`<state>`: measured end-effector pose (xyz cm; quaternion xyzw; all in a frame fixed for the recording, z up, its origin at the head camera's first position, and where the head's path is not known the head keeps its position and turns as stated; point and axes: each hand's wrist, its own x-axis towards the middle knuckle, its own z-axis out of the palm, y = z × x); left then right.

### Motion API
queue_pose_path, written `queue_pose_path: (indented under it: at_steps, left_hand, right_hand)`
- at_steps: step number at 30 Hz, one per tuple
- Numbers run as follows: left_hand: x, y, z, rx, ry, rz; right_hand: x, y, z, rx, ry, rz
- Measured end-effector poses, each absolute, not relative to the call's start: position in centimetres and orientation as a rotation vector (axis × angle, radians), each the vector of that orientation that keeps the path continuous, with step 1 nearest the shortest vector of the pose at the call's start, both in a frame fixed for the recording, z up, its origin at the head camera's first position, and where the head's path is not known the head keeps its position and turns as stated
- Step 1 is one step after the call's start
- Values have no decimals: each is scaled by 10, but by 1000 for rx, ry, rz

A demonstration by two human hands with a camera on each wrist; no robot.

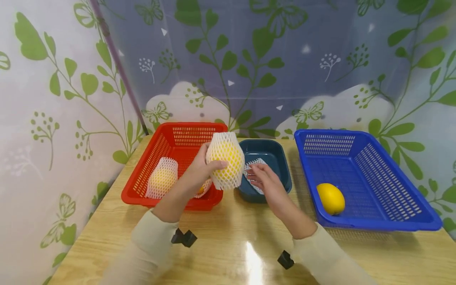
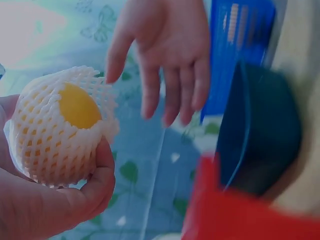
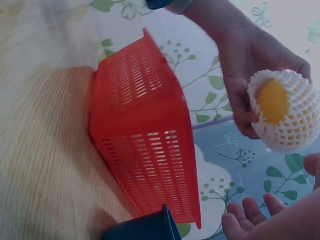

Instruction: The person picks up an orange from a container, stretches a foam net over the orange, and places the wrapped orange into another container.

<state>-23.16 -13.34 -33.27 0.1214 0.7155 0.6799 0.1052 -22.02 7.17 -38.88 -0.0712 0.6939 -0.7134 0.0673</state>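
My left hand [image 1: 199,166] grips a yellow fruit in a white foam net [image 1: 226,160], held up between the red basket [image 1: 144,168] and the dark teal bowl [image 1: 284,166]. In the left wrist view, bare yellow skin shows through the net's open end. The right hand [image 1: 270,186] is a little to the right of that fruit, fingers extended, with nothing in its grasp. Beneath its fingers, a white foam net [image 1: 252,183] lies in the bowl. Inside the red basket are a netted fruit [image 1: 162,179] and another netted fruit [image 1: 204,189] partly hidden by my left arm.
At the right stands a blue basket [image 1: 377,225] with a bare yellow fruit [image 1: 331,199] near its left wall. All the containers sit on a wooden table [image 1: 221,245]. A leaf-patterned cloth [image 1: 249,79] hangs behind it.
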Motion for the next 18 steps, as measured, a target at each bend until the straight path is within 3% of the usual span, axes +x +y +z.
queue_pose_path:
  at_steps: [11, 18]
  left_hand:
    - [-277, -181, -301, 240, 2295, 1962]
    - [-313, -199, -289, 138, 2651, 1689]
  right_hand:
    - [-229, 49, -392, -511, 2609, -1547]
    - [-233, 33, -401, -651, 2718, -1294]
